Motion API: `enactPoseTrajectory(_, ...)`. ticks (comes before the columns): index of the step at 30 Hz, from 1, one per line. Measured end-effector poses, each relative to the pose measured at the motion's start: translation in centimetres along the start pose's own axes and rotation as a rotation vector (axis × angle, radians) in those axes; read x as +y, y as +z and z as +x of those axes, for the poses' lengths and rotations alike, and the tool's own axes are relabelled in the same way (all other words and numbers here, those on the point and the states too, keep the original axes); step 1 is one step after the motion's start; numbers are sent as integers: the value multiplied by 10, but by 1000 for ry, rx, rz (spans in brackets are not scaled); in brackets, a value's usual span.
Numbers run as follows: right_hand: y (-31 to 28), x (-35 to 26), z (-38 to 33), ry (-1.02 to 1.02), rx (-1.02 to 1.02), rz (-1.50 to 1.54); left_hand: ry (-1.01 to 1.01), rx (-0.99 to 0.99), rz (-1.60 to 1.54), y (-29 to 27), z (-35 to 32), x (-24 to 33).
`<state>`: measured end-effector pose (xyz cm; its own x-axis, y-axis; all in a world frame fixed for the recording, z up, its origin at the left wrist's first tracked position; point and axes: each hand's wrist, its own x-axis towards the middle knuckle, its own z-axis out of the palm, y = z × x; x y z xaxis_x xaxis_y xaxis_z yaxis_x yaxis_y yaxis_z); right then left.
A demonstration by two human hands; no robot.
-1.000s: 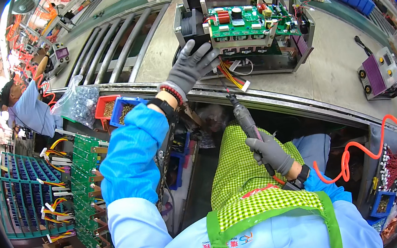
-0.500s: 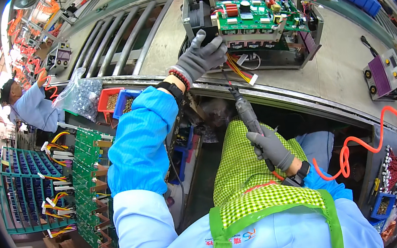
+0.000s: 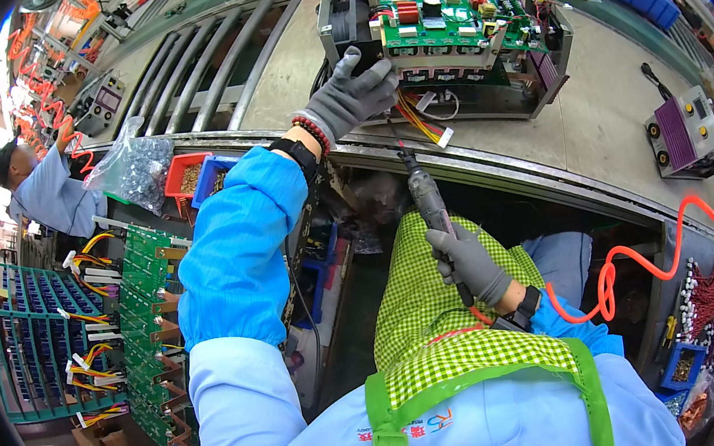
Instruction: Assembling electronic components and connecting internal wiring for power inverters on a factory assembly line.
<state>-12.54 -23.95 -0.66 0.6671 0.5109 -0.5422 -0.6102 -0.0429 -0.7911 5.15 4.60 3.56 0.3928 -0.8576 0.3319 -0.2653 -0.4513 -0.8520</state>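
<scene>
My right hand (image 3: 473,264), in a grey glove, grips a dark power screwdriver (image 3: 430,199) low in front of the green-checked apron. Its thin bit points up toward the bench edge, near the underside of my left hand. Also grey-gloved, my left hand (image 3: 350,99) is at the near left corner of a metal chassis (image 3: 537,105), fingers apart, fingertips at its front edge. Whether they touch it is hard to tell. Green circuit boards (image 3: 441,28) sit in the chassis. Yellow and red wires with a white connector (image 3: 444,137) hang from its front.
Left of the chassis runs a roller conveyor (image 3: 212,68). Red (image 3: 184,174) and blue (image 3: 212,176) bins of small parts stand beside a bag of hardware (image 3: 135,169). An orange coiled hose (image 3: 608,282) loops at right, below a purple-sided device (image 3: 680,133). Another person (image 3: 54,191) is at far left.
The whole view has shifted slightly, moving the scene a little left. My right hand and the screwdriver have moved slightly left; my left hand stays at the chassis corner.
</scene>
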Motion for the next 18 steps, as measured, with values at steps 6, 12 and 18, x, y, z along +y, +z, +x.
enactPoseTrajectory(6, 0, 6, 2, -73, 53, -119, -30, -28, -34, -1, 3, 2)
enactPoseTrajectory(12, -11, 18, -1, -88, 93, -94, -35, -13, -39, -4, 6, 1)
enactPoseTrajectory(18, -4, 14, 2, -87, 61, -67, -32, -15, -54, -4, 1, 0)
